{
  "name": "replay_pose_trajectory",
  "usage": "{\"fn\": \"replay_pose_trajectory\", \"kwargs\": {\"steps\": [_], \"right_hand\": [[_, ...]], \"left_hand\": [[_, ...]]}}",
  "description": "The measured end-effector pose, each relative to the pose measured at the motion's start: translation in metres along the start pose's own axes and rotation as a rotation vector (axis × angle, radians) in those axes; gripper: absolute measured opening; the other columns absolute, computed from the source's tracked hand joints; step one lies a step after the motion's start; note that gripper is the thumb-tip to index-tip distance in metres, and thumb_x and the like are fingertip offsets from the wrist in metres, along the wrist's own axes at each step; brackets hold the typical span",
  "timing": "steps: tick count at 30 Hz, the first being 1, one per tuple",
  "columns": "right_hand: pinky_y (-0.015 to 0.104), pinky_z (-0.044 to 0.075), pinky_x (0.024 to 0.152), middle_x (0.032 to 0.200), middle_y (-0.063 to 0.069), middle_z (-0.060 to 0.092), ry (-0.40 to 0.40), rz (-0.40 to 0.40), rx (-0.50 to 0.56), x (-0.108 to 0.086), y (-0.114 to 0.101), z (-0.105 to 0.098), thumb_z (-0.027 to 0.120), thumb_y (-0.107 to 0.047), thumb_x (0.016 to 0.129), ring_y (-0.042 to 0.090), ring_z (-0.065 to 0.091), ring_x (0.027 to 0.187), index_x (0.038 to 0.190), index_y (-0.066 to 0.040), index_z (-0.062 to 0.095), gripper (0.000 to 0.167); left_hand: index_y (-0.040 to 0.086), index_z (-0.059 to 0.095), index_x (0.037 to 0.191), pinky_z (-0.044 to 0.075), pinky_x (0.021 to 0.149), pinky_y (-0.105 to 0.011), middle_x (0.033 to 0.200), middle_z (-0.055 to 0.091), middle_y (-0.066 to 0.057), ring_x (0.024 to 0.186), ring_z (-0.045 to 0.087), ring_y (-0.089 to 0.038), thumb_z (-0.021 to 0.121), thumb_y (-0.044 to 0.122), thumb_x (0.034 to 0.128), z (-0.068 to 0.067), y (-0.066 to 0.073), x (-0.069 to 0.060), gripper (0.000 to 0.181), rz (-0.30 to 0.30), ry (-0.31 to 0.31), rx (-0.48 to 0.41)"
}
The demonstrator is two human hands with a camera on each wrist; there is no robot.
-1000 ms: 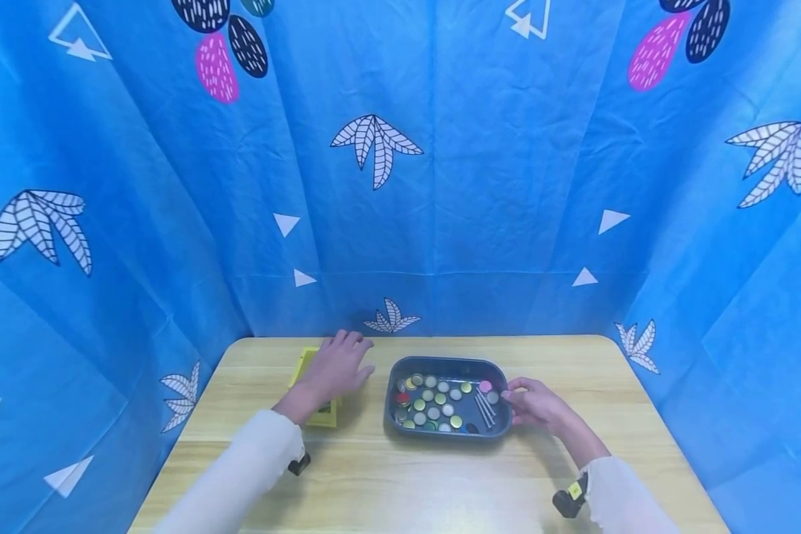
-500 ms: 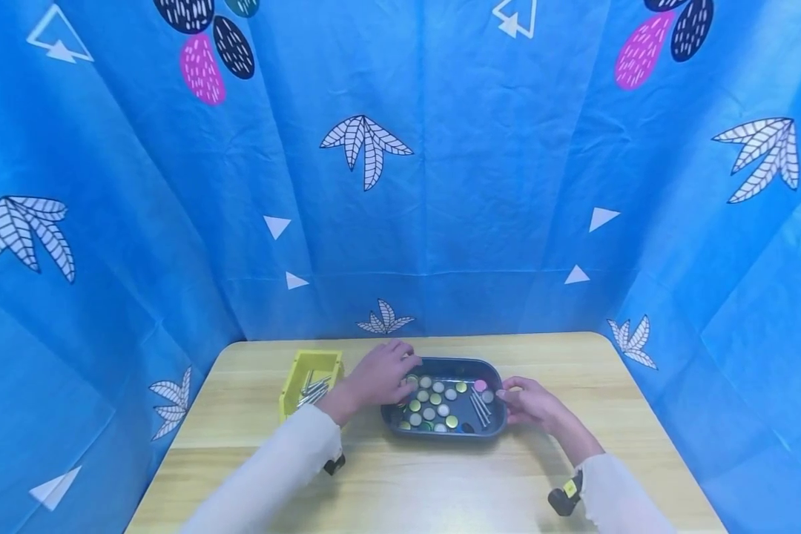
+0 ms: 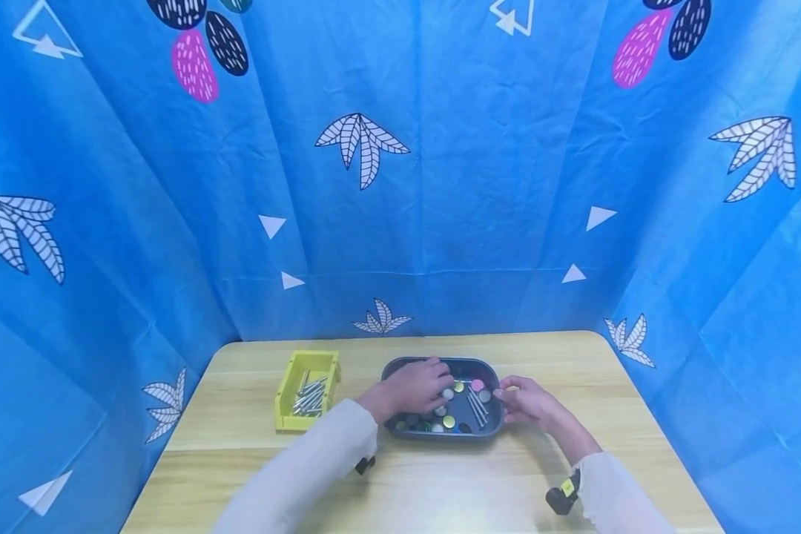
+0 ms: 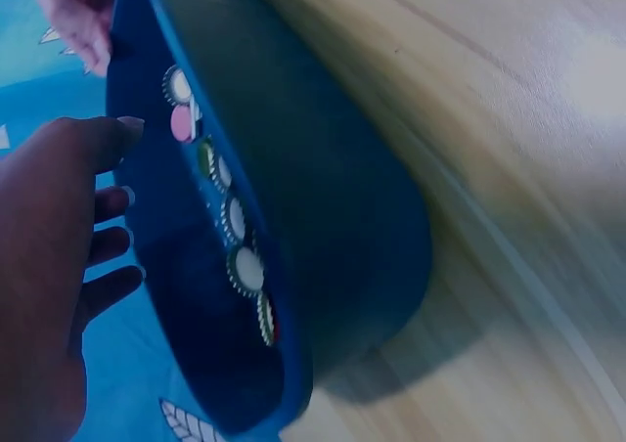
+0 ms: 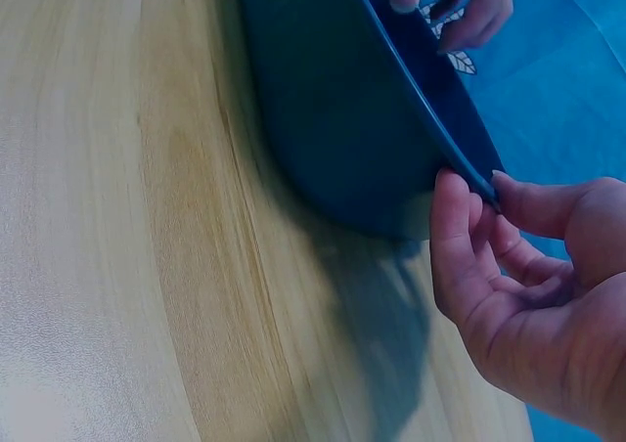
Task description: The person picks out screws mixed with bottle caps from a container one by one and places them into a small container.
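A dark blue-grey tray stands on the table, with bottle caps and several nails inside. My left hand reaches over the tray's left half and covers part of the caps. In the left wrist view its thumb and fingers are spread apart, with nothing seen between them. My right hand pinches the tray's right rim; thumb inside and fingers outside show in the right wrist view. Left of the tray, a yellow bin holds several more nails.
The wooden table runs up to a blue patterned curtain at the back and sides. Between bin and tray there is a narrow strip of tabletop beneath my left forearm.
My left hand has moved right, from above the yellow bin to over the tray, uncovering the bin's nails. The right hand has kept its hold on the rim. The head view has shifted slightly.
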State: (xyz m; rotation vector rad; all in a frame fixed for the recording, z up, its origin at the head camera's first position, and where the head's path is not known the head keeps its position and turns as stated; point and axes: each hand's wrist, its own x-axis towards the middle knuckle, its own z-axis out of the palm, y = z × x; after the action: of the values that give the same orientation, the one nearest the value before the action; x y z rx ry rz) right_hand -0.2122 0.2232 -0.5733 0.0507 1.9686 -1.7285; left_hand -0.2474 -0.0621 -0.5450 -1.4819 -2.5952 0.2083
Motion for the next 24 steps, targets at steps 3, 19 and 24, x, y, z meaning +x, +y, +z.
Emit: {"fn": "replay_pose_trajectory", "kwargs": {"steps": [3,19,24], "right_hand": [[0.031,0.062,0.074,0.095,0.010,0.066,-0.001,-0.004,-0.006,-0.001,0.000,0.000,0.056,-0.011,0.103,0.017,0.066,0.081,0.123,0.005,0.049,0.026],[0.030,0.062,0.074,0.100,0.012,0.068,-0.026,-0.010,0.004,0.000,-0.001,-0.001,0.056,-0.012,0.103,0.020,0.069,0.085,0.122,0.004,0.050,0.026],[0.031,0.063,0.076,0.101,0.013,0.068,-0.047,-0.012,0.032,0.000,0.000,-0.003,0.055,-0.011,0.104,0.020,0.070,0.085,0.122,0.004,0.048,0.024]], "left_hand": [[0.022,0.068,0.129,0.053,0.107,-0.027,0.125,0.069,0.004,0.117,0.062,-0.013,0.064,0.044,0.0992,0.006,0.005,0.007,0.037,0.024,-0.014,0.014],[0.032,0.066,0.127,0.054,0.092,-0.022,0.119,0.068,0.014,0.109,0.057,-0.008,0.061,0.052,0.0982,0.021,0.033,0.034,0.035,0.115,-0.050,0.102],[0.032,0.068,0.123,0.055,0.096,-0.020,0.120,0.069,0.014,0.113,0.061,-0.007,0.063,0.047,0.0987,0.023,0.039,0.040,0.029,0.155,-0.052,0.072]]}}
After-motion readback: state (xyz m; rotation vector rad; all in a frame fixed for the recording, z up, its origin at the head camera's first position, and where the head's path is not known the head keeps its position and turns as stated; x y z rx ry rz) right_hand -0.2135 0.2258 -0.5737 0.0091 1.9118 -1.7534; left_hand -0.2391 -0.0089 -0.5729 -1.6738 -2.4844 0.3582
